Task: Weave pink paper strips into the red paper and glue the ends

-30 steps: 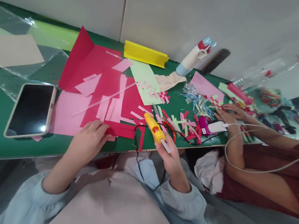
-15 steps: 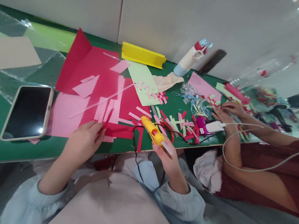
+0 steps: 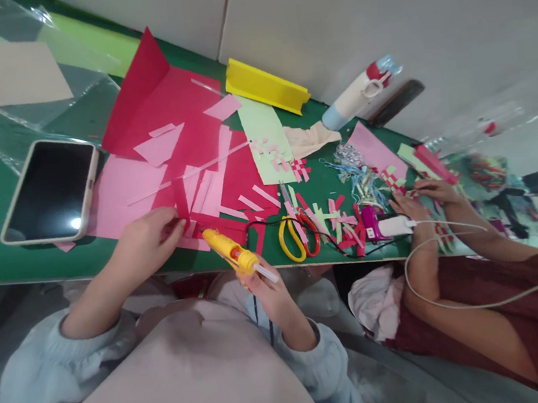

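In my right hand (image 3: 266, 287) is a yellow glue gun (image 3: 230, 252), its nozzle pointing left toward my other hand and a clear glue stick jutting from its back end. My left hand (image 3: 151, 239) pinches a narrow red paper strip (image 3: 180, 199) between thumb and fingers, over the table's front edge. Beneath and beyond them lie red paper sheets (image 3: 199, 112) with pink paper pieces (image 3: 161, 146) on top. Scissors (image 3: 293, 238) with a yellow and a red handle loop rest right of the glue gun, beside scattered pink, red and green strips (image 3: 335, 223).
A phone (image 3: 49, 192) lies at the left. Along the wall stand a yellow folded tray (image 3: 265, 87) and a white-and-blue bottle (image 3: 354, 99). At the right, a co-worker's hands (image 3: 411, 203) handle paper near a purple-and-white plug (image 3: 384, 223) with a white cable.
My right hand has brought the glue gun leftward, closer to my left hand, uncovering the scissors' handles. The red strip in my left hand now stands more upright.
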Available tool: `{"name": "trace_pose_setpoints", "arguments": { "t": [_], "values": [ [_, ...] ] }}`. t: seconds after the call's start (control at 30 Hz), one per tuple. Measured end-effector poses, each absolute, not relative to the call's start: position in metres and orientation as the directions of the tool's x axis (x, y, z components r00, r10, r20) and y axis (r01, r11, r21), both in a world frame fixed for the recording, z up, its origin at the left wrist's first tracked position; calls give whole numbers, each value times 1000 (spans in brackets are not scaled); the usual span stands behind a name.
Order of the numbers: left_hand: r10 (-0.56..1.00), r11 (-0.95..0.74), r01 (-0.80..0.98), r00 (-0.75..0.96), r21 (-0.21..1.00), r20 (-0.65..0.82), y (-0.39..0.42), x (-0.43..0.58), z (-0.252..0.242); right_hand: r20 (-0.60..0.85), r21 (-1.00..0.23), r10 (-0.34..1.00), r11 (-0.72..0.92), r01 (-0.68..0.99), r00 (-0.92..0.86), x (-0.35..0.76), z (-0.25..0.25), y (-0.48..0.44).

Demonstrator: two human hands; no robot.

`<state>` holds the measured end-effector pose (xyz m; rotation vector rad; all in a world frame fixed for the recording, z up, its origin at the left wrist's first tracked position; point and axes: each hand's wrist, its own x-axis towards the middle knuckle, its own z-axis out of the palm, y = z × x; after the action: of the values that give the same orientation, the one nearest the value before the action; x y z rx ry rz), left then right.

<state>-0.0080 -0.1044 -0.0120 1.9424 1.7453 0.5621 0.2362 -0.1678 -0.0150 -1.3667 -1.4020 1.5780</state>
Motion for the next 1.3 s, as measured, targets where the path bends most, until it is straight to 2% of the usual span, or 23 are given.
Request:
{"name": "trace_pose_setpoints", "arguments": {
  "t": [0.27,0.8,1.3],
  "values": [
    [993,-95,771,122,630,0,-103,-11,-15,-308,-943,893,-241,228,-328,223,-9,-165],
    [990,-103,751,139,653,-4,-103,-11,-15,-253,-918,908,-117,379,-333,226,-11,-163],
    [990,-94,745,140,661,-18,-104,-12,-17,-271,-915,902,-133,380,-336,227,-14,-162]
  ]
}}
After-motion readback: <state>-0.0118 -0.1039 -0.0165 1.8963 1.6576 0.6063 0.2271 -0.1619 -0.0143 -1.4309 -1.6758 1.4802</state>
